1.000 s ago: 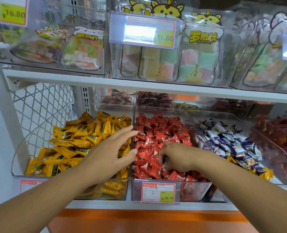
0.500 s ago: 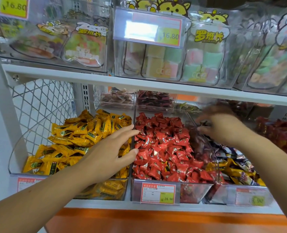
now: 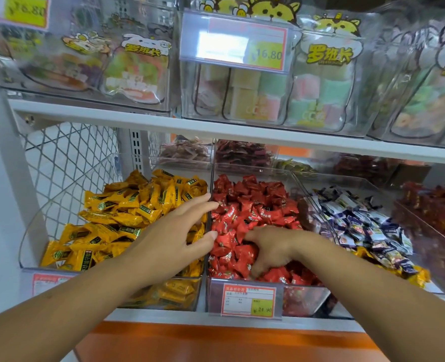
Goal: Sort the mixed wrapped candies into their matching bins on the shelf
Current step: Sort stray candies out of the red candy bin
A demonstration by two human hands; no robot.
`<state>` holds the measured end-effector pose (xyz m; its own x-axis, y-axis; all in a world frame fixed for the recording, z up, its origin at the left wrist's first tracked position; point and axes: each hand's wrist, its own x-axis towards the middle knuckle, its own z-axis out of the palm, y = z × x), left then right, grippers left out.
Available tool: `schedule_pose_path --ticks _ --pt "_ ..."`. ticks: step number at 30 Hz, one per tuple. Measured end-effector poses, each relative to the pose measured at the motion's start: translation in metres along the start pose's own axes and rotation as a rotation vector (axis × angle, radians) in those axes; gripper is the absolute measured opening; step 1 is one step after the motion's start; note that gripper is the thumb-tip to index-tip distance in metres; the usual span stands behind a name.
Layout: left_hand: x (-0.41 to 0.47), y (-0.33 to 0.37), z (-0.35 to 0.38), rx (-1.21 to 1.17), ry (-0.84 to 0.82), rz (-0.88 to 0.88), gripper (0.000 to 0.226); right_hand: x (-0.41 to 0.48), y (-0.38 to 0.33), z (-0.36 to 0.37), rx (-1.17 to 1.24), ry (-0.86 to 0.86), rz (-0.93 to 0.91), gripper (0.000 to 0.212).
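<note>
Three clear bins stand side by side on the lower shelf. The left one holds yellow wrapped candies (image 3: 127,218), the middle one red wrapped candies (image 3: 255,202), and the right one blue-and-white wrapped candies (image 3: 359,223) with a few yellow candies (image 3: 419,276) mixed in at its front. My left hand (image 3: 174,236) rests with straight fingers on the divider between the yellow and red bins. My right hand (image 3: 271,249) is pushed into the front of the red pile, fingers curled downward. Its fingertips are buried, so any grip is hidden.
A price tag (image 3: 248,300) hangs on the red bin's front. Another bin of dark red candies (image 3: 435,212) stands at far right. Smaller trays (image 3: 187,152) sit behind. The upper shelf (image 3: 164,124) carries clear boxes of bagged sweets close overhead. A wire mesh panel (image 3: 67,163) closes the left side.
My right hand was in the red bin, swung over to the blue-and-white bin, and is now back in the front of the red pile. My left hand has stayed on the divider.
</note>
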<state>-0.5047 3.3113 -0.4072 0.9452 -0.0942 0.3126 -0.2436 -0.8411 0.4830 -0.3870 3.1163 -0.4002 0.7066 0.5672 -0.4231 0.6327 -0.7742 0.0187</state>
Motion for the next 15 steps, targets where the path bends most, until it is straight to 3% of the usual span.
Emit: schedule_pose_path --ticks 3,6,10,13,15 --pt "0.000 0.002 0.000 0.004 -0.012 -0.003 0.055 0.001 -0.007 0.003 0.001 0.137 -0.012 0.042" --pt "-0.001 0.001 -0.001 0.005 -0.019 -0.005 0.056 -0.002 -0.004 -0.002 0.096 0.177 -0.010 0.040" --pt "-0.001 -0.002 -0.001 -0.007 -0.023 0.002 0.056 -0.007 0.012 -0.016 0.472 0.297 -0.022 0.022" --pt "0.000 -0.002 -0.001 -0.006 -0.029 -0.001 0.055 -0.012 0.022 -0.027 0.805 0.387 -0.045 0.036" --pt "0.000 -0.001 -0.001 -0.006 -0.029 -0.002 0.055 -0.015 0.022 -0.028 0.974 0.387 -0.076 0.028"
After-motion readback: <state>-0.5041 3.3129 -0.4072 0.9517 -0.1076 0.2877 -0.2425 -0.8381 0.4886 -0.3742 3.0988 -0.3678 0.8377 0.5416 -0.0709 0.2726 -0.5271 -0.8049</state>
